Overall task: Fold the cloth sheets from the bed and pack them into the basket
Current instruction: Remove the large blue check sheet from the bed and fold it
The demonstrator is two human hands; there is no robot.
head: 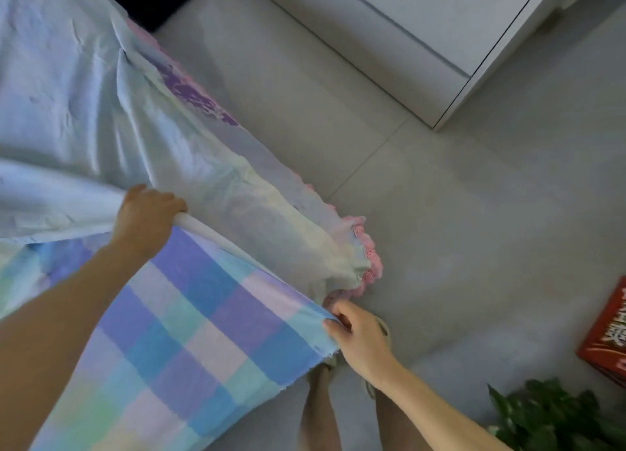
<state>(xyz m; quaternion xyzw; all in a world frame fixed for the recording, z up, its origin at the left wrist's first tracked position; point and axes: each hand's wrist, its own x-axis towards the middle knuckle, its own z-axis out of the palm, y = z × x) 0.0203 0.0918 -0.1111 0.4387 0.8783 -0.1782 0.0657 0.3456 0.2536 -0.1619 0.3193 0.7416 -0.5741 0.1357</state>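
Person stands at the bed corner, both bare arms out over the checked sheet (189,318), blue/lilac/green/white squares, spread on the bed (50,88) and hanging off its near edge. Left hand (145,213) has fingers curled over a rolled fold of the sheet's pale reverse side, gripping it at the top of the checked area. Right hand (355,335) pinches the sheet's corner edge between thumb and fingers, just off the bed corner, above the person's feet. Fold line runs taut between the two hands. Pale blue part of the sheet lies wrinkled across the bed behind the left hand. Pink frilled bed skirt (367,264) shows beneath at the corner, just beside the right hand. Grey tiled floor (440,213), white cabinet (423,20) far side, red box (606,332) and green plant (548,416) at right. Basket not in view.
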